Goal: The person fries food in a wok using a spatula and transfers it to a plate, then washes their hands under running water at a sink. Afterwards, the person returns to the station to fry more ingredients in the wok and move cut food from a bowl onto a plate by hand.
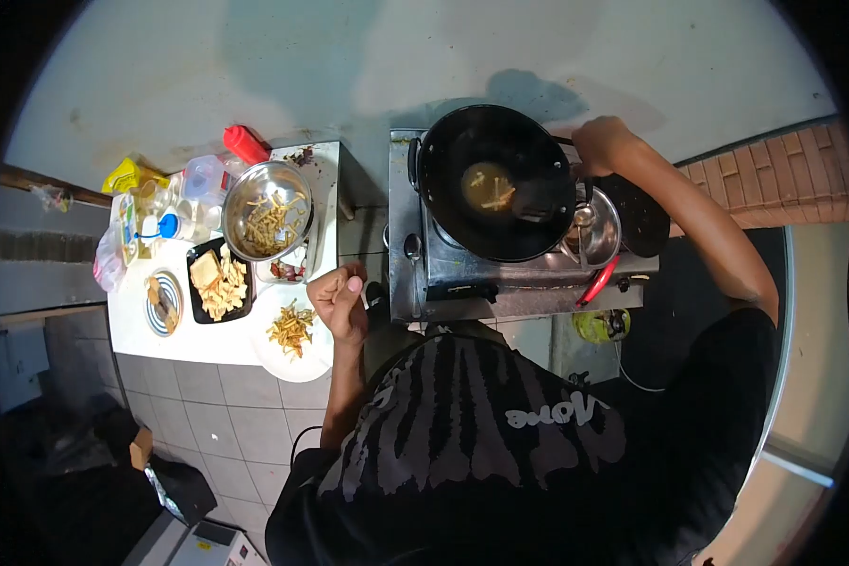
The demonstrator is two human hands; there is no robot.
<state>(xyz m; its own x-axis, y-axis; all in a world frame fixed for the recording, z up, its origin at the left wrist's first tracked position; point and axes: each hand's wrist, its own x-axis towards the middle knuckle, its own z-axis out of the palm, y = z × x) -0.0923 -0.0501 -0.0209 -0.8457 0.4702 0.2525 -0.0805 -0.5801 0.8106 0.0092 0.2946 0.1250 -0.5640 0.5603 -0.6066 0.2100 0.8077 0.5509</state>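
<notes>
My right hand point(606, 146) is closed round the right-hand loop handle of a black wok point(453, 226). The wok sits on a steel gas stove point(457, 283). Several pale strips lie in a small pool of oil point(479, 196) at its bottom. My left hand point(340, 300) is curled into a fist between the table and the stove, and nothing shows in it. Nearest to it is a white plate point(297, 368) with a heap of browned fried strips point(292, 328). Above that, a steel bowl point(266, 170) contains more strips.
A black tray point(245, 304) of pale pieces and a striped plate point(165, 325) stand on the white table point(208, 347), beside jars and a red bottle point(245, 144). Right of the wok are a steel pan point(611, 222) and a red handle point(596, 286). A spoon point(412, 247) lies at the stove's left.
</notes>
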